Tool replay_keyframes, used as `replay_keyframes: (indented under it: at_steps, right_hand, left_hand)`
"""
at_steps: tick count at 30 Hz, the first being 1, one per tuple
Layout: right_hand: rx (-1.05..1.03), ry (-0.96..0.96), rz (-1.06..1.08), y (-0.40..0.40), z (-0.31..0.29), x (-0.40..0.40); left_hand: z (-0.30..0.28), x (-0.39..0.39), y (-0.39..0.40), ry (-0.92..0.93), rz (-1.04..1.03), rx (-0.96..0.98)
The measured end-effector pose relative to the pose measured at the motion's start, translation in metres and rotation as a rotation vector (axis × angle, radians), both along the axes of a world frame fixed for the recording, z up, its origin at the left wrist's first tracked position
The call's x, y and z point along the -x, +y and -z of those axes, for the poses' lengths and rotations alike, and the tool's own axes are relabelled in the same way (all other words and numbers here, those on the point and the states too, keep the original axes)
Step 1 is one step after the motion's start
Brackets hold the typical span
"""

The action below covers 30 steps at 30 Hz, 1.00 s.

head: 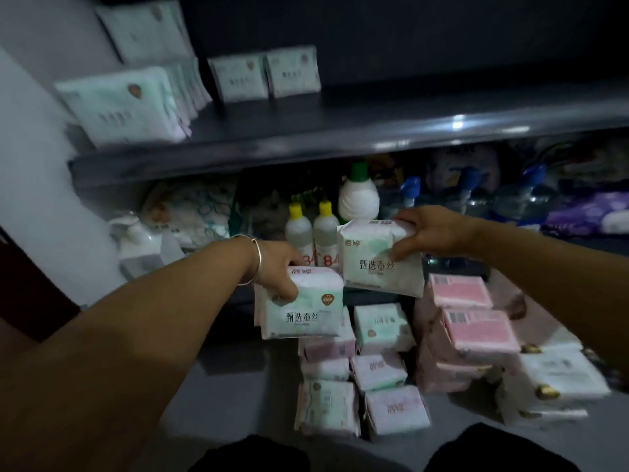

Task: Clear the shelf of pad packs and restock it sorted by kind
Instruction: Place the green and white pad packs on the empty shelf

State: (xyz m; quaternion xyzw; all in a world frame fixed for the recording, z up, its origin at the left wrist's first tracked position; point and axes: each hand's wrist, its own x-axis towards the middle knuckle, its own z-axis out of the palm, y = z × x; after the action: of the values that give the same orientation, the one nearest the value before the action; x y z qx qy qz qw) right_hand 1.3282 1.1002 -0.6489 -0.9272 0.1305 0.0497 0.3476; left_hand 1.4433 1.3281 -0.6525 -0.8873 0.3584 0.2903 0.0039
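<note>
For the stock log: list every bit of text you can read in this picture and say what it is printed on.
"蓓婷" and "甄选蚕丝": pack in left hand.
"蓓婷" and "甄选蚕丝": pack in right hand.
"84": two yellow-capped bottles.
"蓓婷": floor packs, faint.
Barcodes on pink packs, shelf packs: too blurred to read.

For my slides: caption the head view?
Both hands, left and right, lift green pad packs from a floor pile below a half-stocked shelf.
</note>
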Motion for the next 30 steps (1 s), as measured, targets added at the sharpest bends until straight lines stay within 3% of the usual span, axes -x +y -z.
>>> replay_keyframes:
  at_steps: [4,9,16,30]
  right_hand:
    - [-0.058,-0.116,0.004,-0.002,-0.058,0.007]
    - [0.032,-0.288,0.033,-0.006,-0.117,0.002]
    - [-0.006,-0.470,0.048,-0.010,-0.171,-0.057]
    - [0.030,-0.552,0.074,-0.028,-0.197,-0.188]
  left_hand:
    - [-0.062,0.002,0.002,-0.090,0.013,0.072]
    - [-0.127,-0.007,0.003,-0.212,-0.013,0.202]
    - [-0.192,-0.058,0.008,-0.310,-0.053,0.359]
    - [-0.218,-0.195,-0.011,-0.428,-0.114,0.423]
